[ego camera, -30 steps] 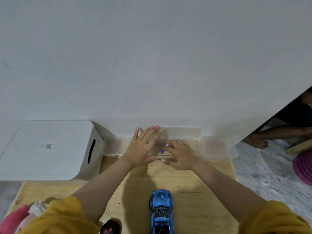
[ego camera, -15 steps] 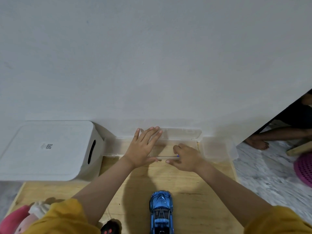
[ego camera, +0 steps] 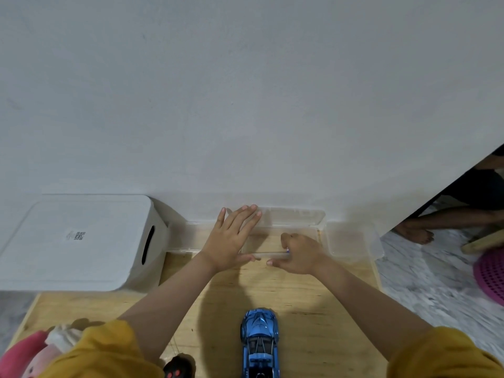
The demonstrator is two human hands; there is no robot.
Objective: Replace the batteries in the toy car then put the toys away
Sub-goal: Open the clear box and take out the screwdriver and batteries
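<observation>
Blue toy car (ego camera: 259, 342) sits on the wooden bench (ego camera: 313, 309), well behind both hands, untouched. Right hand (ego camera: 300, 253) is curled on something small and bluish at the clear box (ego camera: 294, 222)'s near rim; can't tell what. Left hand (ego camera: 231, 238) lies flat, fingers spread, on the box. Risk: the light box slides or tips under uneven pressure, and the small item drops out.

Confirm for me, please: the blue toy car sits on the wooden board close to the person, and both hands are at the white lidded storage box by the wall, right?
Not quite. In the head view both hands, left hand and right hand, are at the clear plastic container by the wall, not the white lidded storage box. The blue toy car does sit on the wooden board close to the person.
</observation>
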